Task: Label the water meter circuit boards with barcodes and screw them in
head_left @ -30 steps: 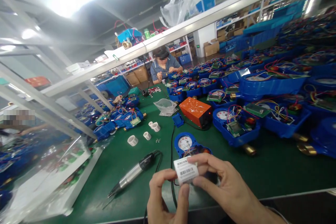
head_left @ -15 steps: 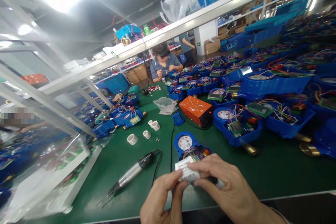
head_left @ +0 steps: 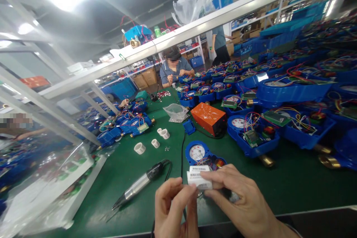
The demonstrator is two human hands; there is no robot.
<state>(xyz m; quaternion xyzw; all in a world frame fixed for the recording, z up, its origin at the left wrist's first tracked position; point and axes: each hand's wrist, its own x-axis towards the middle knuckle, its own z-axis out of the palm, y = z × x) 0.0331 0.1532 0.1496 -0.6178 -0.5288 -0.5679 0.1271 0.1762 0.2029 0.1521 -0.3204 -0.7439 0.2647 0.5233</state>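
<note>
White barcode labels (head_left: 199, 179) are held up in front of me, just nearer than a blue water meter (head_left: 196, 152) with a round dial and exposed wires. My right hand (head_left: 242, 199) grips the labels between thumb and fingers from the right. At their lower left edge, my left hand (head_left: 176, 208) is closed, thumb and forefinger pinching the edge. The hands hide the lower part of the meter. To the left lies an electric screwdriver (head_left: 139, 186) with a metal body and black cable.
Small white rolls (head_left: 140, 148) and tiny screws (head_left: 167, 148) lie beyond the screwdriver. An orange power box (head_left: 208, 118) stands near a clear plastic bag (head_left: 176, 112). Open blue meters (head_left: 252, 134) crowd the right side. Across the bench sits a co-worker (head_left: 177, 68).
The labels have tilted, showing more barcode strips. My left hand has shifted slightly right, its fingers more curled. In the background, a standing person has moved right.
</note>
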